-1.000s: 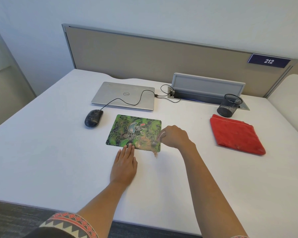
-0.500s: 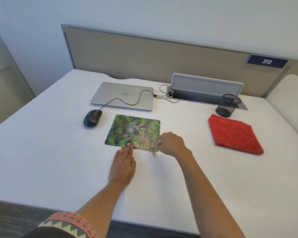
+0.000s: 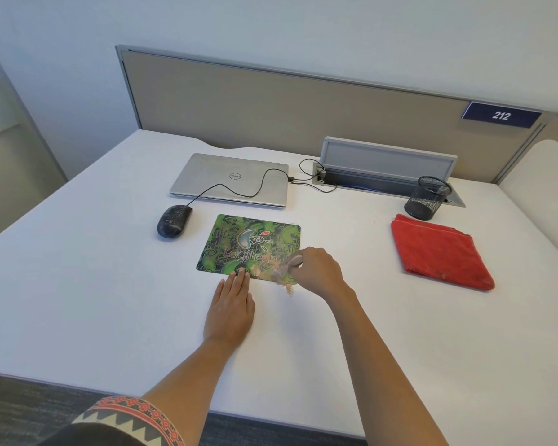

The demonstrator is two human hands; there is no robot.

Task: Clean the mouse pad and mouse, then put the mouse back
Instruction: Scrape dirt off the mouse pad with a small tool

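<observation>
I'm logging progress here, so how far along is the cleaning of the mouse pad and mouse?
Done: the mouse sits off the mouse pad, to its left. In hand: the left hand presses the pad's near edge while the right hand holds a blurred pale tool over brownish crumbs there. Left: cleaning the speckled mouse, then returning it.

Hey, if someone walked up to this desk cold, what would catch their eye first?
The green patterned mouse pad in the middle of the desk stands out, with brownish crumbs on its near right corner, where the right hand holds what looks like a small brush. The left hand lies flat, fingertips on the pad's near edge. A bright red cloth lies far right.
</observation>
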